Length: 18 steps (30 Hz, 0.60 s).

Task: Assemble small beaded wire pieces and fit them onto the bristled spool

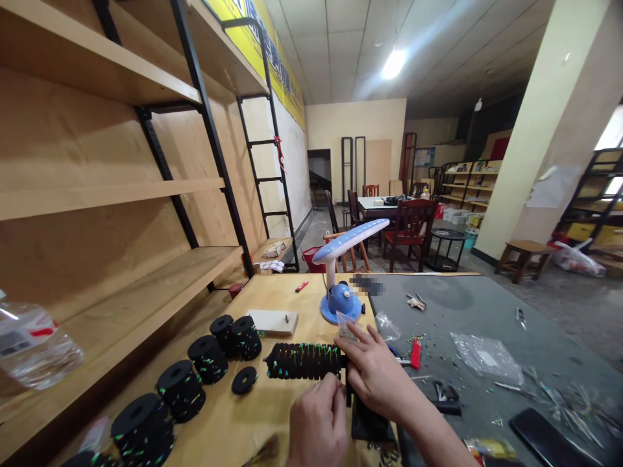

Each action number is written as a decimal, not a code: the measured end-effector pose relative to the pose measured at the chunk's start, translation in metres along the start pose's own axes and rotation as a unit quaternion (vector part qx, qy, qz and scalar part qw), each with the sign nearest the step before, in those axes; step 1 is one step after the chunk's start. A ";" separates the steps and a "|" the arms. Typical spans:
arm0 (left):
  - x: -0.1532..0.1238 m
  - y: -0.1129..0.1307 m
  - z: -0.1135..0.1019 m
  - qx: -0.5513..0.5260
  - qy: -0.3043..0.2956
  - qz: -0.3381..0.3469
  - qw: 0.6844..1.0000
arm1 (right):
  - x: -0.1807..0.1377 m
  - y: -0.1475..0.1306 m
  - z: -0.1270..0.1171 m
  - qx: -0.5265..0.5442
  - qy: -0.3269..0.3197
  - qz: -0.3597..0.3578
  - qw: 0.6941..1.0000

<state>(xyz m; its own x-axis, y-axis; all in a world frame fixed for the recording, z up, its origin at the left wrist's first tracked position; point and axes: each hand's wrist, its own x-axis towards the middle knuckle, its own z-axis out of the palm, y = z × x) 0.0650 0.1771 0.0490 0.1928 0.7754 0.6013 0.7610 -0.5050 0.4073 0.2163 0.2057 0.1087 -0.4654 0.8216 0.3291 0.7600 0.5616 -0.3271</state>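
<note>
Black disc roll [304, 360], right hand [377, 376], clear bag [487, 358]

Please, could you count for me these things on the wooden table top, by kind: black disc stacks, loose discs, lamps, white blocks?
Standing black disc stacks: 5 (a sixth is cut off at the bottom edge, not counted)
Lying black disc stack: 1
Loose black disc: 1
Blue lamp: 1
White block: 1
Total: 9

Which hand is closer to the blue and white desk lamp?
Right. The right hand sits just in front of the blue and white desk lamp, fingertips near its base. The left hand is farther back, nearer the camera.
</note>
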 end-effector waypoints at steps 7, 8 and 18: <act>0.002 -0.005 -0.005 -0.006 -0.001 -0.050 0.999 | 0.000 -0.001 -0.003 0.014 0.002 -0.001 1.000; 0.002 -0.005 -0.005 -0.005 0.001 -0.051 0.999 | 0.000 -0.001 -0.003 0.015 0.002 -0.001 1.000; 0.009 -0.004 -0.012 0.011 -0.001 -0.029 1.000 | 0.001 -0.002 -0.004 0.012 -0.018 0.015 1.000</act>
<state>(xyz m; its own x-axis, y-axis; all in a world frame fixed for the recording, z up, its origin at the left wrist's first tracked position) 0.0563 0.1821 0.0608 0.1492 0.8038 0.5759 0.7844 -0.4509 0.4260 0.2160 0.2054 0.1129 -0.4584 0.8409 0.2877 0.7628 0.5384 -0.3582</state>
